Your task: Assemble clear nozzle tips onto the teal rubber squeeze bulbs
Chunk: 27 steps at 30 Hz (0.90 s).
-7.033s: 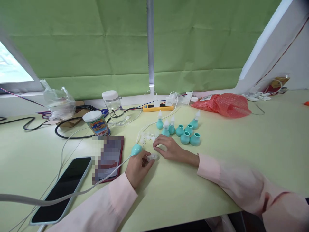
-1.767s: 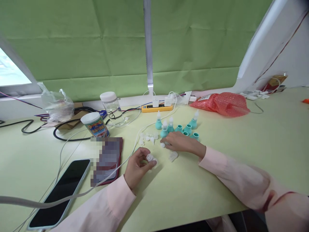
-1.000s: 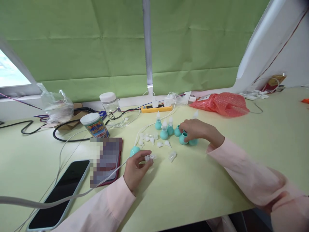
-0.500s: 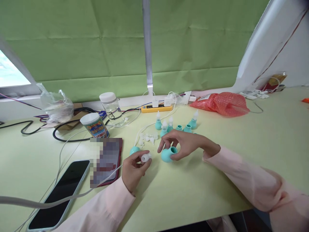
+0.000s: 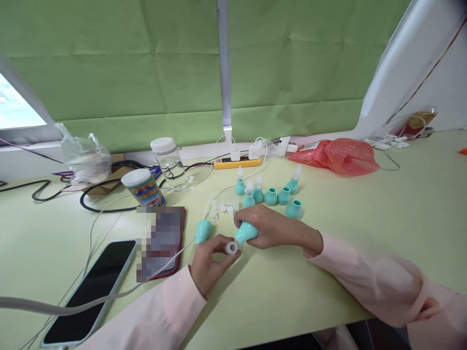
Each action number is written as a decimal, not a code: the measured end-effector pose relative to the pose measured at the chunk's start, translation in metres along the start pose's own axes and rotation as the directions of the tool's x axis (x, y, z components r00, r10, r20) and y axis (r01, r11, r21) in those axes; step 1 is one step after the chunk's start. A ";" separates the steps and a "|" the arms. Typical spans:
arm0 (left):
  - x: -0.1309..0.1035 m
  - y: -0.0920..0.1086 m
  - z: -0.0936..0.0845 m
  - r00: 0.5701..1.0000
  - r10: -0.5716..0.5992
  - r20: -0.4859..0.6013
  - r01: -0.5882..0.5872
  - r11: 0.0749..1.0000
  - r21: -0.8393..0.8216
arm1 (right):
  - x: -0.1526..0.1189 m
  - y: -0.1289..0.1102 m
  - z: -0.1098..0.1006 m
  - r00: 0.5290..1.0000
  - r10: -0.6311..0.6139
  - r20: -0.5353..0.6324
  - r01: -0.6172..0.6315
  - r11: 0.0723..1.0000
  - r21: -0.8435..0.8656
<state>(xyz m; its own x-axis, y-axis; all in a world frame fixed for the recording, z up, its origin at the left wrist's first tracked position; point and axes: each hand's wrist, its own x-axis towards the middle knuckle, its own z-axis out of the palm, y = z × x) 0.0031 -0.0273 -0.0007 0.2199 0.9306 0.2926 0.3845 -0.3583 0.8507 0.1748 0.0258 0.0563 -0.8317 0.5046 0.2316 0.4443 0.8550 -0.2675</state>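
Note:
Between the fingertips of my left hand [image 5: 211, 262] is a small translucent white fitting [image 5: 231, 248], its round opening showing. My right hand [image 5: 264, 226] is wrapped round a teal bulb [image 5: 245, 232], whose narrower end points down and left, close to the fitting. Another teal bulb [image 5: 203, 231] lies just behind my left hand. Behind my right hand stand several teal bulbs; some carry clear pointed tips, like the one at the back [image 5: 240, 182], and others have open necks, like the nearest one [image 5: 294, 209]. Small clear parts [image 5: 223, 207] lie loose beside them.
On the left are a black-screened phone [image 5: 95, 291], a red-edged phone [image 5: 171, 243], a labelled can [image 5: 144, 189] and a clear jar [image 5: 171, 167]. A yellow power strip [image 5: 237, 164] and red bubble wrap [image 5: 339, 156] lie at the back. White cables cross the left side.
My right hand has turned the teal bulb so its opening no longer faces up, and moved it slightly left. My left hand has shifted right and down with the fitting, closer to the bulb.

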 end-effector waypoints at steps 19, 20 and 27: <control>-0.003 0.000 -0.005 0.982 0.187 0.022 -0.180 0.892 0.415 | 0.003 0.002 0.025 0.996 0.049 -0.072 -0.041 0.994 0.101; -0.003 -0.001 -0.004 0.973 0.230 0.015 -0.213 0.871 0.442 | 0.003 0.003 0.027 0.995 0.076 -0.061 -0.066 0.988 0.141; -0.002 -0.014 0.000 0.821 0.565 0.082 -0.455 0.561 0.691 | 0.003 0.008 0.036 0.965 0.249 0.075 -0.259 0.886 0.384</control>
<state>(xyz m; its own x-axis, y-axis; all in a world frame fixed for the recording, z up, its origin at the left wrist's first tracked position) -0.0035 -0.0244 -0.0135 0.4716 0.5555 0.6849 0.7352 -0.6765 0.0425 0.1635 0.0301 0.0216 -0.7173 0.6914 0.0864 0.4810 0.5811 -0.6565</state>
